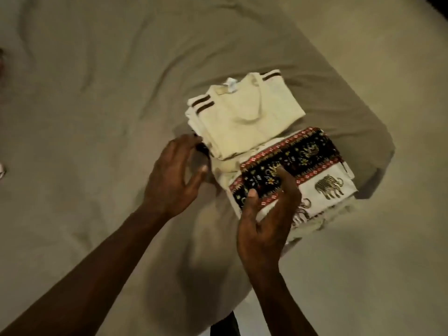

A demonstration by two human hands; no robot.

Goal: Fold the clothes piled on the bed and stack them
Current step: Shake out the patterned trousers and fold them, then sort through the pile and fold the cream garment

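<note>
A: Entry, step in hand?
B: Stacking. Elephant-print cloth (322, 170) is lying folded on the bed (97, 117), against the cream top (242, 117). Right hand (264, 214) is pressing it, fingers spread, gripping nothing. Left hand (174, 175) is hovering open beside the pile
A: Next?
B: Probably squaring the edges

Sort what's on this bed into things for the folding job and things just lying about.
Job: folded cream shirt with brown stripes, on top; folded white elephant-print cloth with black-and-red border, partly beneath it; wrinkled beige bed sheet they rest on.
Lying about: reddish scrap and white scrap at the left edge, cut off, unidentifiable.
</note>
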